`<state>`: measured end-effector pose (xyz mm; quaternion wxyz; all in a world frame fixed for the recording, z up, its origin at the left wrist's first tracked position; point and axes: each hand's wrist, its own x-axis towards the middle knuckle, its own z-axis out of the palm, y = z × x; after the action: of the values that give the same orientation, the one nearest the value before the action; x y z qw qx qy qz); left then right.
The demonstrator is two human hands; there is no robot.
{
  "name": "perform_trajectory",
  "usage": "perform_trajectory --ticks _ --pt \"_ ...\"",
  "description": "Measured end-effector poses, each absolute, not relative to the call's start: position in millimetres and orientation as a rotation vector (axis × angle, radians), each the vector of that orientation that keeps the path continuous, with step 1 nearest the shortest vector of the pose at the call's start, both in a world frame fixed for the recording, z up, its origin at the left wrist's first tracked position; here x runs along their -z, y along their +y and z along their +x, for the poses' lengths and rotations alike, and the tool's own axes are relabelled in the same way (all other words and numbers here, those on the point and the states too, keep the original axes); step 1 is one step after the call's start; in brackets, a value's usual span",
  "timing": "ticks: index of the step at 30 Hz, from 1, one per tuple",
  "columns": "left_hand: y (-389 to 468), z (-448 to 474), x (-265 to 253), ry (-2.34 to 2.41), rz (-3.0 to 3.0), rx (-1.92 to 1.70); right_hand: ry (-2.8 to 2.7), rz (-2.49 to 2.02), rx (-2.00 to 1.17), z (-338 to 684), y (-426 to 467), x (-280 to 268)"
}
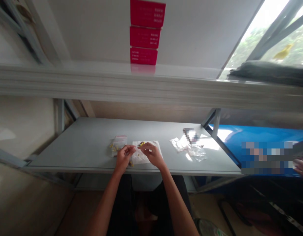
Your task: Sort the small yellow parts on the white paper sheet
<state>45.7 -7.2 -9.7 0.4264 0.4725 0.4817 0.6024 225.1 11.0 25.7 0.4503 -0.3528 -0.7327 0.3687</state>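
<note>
My left hand [125,156] is closed in a pinch above the left edge of a white sheet [143,160], which may be cloth or paper. Facing it, my right hand [152,155] pinches with thumb and forefinger, the fingertips of both hands close together. Whatever they hold is too small to make out. Small yellow and dark pieces [142,143] lie at the back of the sheet, and a few yellowish bits [131,163] sit by its front left. Left of my hands is a clear zip bag [120,141] with yellow pieces in or around it.
Crumpled clear plastic bags [197,152] lie to the right on the grey table [85,141]. A shelf edge [104,87] crosses above the table, carrying three stacked red boxes [144,37]. Beyond the right frame post is a blue surface [230,132]; another person's hand [302,166] shows at far right.
</note>
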Motion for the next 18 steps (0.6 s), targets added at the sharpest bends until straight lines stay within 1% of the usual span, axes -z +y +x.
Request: perform_trajectory --ticks 5,8,13,18 --pt "-6 46 10 1.16 1.097 -1.566 -1.785 -0.98 -0.863 222 6 -22" --pt "-8 45 9 1.137 1.12 -1.552 -1.65 -1.027 -0.888 220 6 -14" --pt "-10 41 11 1.104 1.188 -1.473 -1.33 -0.943 -1.191 222 4 -10" --pt "-11 38 15 1.05 1.194 -1.448 -1.165 -0.871 -1.392 222 -2 -14"
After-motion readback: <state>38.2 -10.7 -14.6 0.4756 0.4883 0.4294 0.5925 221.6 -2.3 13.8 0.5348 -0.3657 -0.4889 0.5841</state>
